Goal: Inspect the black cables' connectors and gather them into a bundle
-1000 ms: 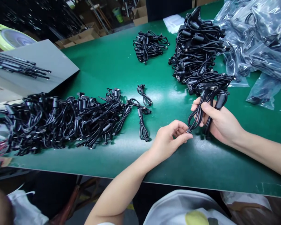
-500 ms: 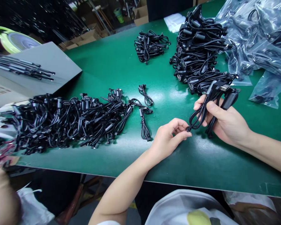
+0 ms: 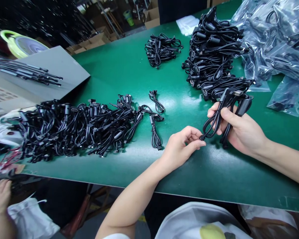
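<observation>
Cable bundle [image 3: 223, 114], black, rubbery, looped into long ovals, sits in the right hand [image 3: 239, 131] just above the glossy green worktop [image 3: 129, 71]. Right fingers are wrapped closed round the loops, thumb pressed across the front; boxy plug ends and a fat cylindrical ferrite stick out above the knuckles. Left hand [image 3: 180, 147] rests its heel on the worktop, fingers curled, thumb and forefinger pinched shut on the small connector tip [image 3: 201, 137] at the low end of one loop.

Behind the right hand: a tall tangled heap of cables [image 3: 213, 49], touching the held bundle's far end. Beyond it, crinkled clear plastic bags [image 3: 276, 36] with cables inside. Small separate pile [image 3: 161, 48] further back. Left of the hands, a long flat spread of cables [image 3: 77, 127]; two single coiled cables [image 3: 154, 124] lie just beside it. Grey flat board [image 3: 49, 71] at far left carries thin black rods [image 3: 27, 71].
</observation>
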Motion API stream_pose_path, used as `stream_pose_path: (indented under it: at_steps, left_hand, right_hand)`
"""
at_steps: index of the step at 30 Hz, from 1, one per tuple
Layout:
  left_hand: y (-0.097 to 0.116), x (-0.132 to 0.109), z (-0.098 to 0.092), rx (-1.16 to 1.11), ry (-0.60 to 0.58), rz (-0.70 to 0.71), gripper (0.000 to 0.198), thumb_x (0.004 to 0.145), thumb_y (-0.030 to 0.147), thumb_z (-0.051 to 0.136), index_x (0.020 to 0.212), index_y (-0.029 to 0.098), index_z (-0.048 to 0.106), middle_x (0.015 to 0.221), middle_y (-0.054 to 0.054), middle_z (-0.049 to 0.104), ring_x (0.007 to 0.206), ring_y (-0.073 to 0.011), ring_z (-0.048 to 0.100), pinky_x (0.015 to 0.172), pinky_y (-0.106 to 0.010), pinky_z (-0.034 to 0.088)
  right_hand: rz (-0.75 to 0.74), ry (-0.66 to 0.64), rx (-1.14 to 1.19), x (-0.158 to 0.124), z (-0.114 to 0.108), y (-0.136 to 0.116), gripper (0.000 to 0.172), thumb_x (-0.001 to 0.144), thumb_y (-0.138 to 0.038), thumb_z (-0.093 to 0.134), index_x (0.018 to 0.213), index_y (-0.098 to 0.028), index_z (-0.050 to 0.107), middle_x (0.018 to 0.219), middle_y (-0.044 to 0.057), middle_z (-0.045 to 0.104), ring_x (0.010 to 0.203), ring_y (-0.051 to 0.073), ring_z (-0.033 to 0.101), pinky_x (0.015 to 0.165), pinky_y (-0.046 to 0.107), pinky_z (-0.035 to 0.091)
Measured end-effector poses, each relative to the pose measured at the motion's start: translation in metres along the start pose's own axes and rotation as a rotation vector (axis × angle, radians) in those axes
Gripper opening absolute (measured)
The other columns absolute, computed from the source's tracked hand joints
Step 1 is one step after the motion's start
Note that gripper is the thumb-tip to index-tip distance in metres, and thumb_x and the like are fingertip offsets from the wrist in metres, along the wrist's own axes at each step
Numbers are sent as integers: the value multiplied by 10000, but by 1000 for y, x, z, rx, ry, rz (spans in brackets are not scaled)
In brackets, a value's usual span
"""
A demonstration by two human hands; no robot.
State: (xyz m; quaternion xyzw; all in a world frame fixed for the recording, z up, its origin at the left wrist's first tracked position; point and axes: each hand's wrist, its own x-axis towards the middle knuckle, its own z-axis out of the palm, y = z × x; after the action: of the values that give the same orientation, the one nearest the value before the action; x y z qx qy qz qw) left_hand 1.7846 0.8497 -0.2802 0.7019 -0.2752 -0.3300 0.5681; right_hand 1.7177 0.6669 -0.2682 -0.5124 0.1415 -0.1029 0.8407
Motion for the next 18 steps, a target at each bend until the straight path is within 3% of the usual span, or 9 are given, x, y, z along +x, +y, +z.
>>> stream_pose_path:
  at_steps: [5,8,11,13,15,18]
  left_hand:
    - [1,1,-1,10,-3,-17,228,835,350,736,919,183,604,759,24,643,676,-98,620,678,-229,481]
    - [1,0,0,56,-7,-15,231,840,363,727,924,184,610,770,16,652,678,-104,622,667,-227,476]
    - [2,-1,1,131,-112,14,198,870,358,696,942,193,612,791,15,669,700,-104,622,678,-220,468]
    - [3,1,-3,183,-171,47,166,904,357,654,952,204,610,808,15,677,729,-107,627,705,-222,472]
    - [3,4,-14,297,-43,96,167,932,371,613,987,214,604,853,1,675,771,-119,626,743,-236,477]
    - [2,9,-43,656,425,129,254,916,367,638,1097,202,570,977,-53,654,905,-174,613,837,-293,469]
  right_hand:
    - [29,35,-11,-2,2,-2,138,931,-348,678,976,-229,732,962,24,669,724,123,585,508,183,468]
    - [54,34,0,-2,-1,-3,130,891,-364,728,935,-241,736,947,20,649,761,135,577,593,202,503]
    - [81,51,7,1,-6,-3,130,824,-326,797,806,-230,710,931,22,615,837,157,578,714,241,538]
    - [141,58,42,4,-8,-3,158,812,-312,805,765,-227,681,939,31,603,817,167,582,706,283,547]
    - [206,53,79,6,-8,-3,166,813,-304,800,755,-224,667,857,26,563,672,134,527,595,283,510]
    - [246,22,14,5,-8,-1,148,782,-264,820,751,-212,686,659,-12,440,513,89,360,459,260,361]
